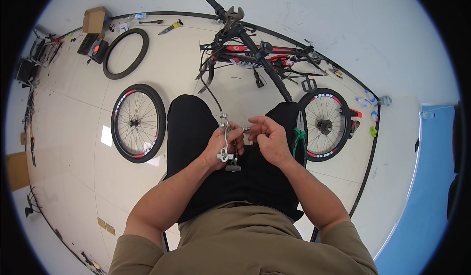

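Note:
In front of my lap, my left hand (223,147) is closed on a silver bicycle brake caliper (225,136), with a dark brake pad (233,167) at its lower end. A black cable (211,94) runs from the caliper's top up to the bike's handlebar. My right hand (271,140) is close by on the right, its thumb and forefinger curled at a small metal fitting (247,129); the exact contact is too small to make out. Green-handled pliers (299,135) rest on my right thigh.
Ahead lies a black and red bike frame (250,56) with an adjustable wrench (232,18) by its handlebar. A wheel (138,123) stands left, another (324,123) right. A loose tyre (126,54) and open cardboard box (94,20) are far left; bottles (371,98) lie right.

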`<state>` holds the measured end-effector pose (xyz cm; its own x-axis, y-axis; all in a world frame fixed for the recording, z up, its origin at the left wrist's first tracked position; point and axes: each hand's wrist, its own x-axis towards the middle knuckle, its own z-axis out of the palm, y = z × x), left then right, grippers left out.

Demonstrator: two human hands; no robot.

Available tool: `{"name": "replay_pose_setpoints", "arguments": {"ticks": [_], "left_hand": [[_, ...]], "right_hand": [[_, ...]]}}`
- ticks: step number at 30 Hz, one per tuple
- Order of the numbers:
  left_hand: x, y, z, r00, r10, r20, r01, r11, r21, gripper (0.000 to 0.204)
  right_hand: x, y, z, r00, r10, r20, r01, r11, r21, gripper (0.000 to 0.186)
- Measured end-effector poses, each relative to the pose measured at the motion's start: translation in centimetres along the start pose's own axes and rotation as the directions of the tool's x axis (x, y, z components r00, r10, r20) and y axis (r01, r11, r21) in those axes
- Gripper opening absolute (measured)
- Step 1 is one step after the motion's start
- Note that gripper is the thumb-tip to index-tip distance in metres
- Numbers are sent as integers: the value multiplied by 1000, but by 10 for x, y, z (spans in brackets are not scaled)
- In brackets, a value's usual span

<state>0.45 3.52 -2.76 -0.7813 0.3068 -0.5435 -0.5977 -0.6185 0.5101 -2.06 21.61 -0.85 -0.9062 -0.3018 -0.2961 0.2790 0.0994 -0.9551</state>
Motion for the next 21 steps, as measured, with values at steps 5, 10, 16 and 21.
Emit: {"name": "replay_pose_setpoints", "arguments": {"ticks": [5, 10, 16, 21], "left_hand": [[2, -2, -2, 1000, 3, 5, -3, 1000, -3, 19], [2, -3, -3, 1000, -2, 6, 2, 1000, -20, 20], [2, -4, -8, 999, -18, 49, 20, 999, -29, 21], [2, -5, -6, 1000, -4, 30, 6, 998, -69, 20]], "right_hand": [[1, 3, 3, 999, -36, -31, 36, 999, -5, 42], [1, 4, 0, 1000, 10, 5, -10, 1000, -15, 41], [0, 9, 6, 998, -37, -44, 36, 999, -16, 39], [0, 10, 3, 997, 61, -39, -64, 995, -71, 38]]}}
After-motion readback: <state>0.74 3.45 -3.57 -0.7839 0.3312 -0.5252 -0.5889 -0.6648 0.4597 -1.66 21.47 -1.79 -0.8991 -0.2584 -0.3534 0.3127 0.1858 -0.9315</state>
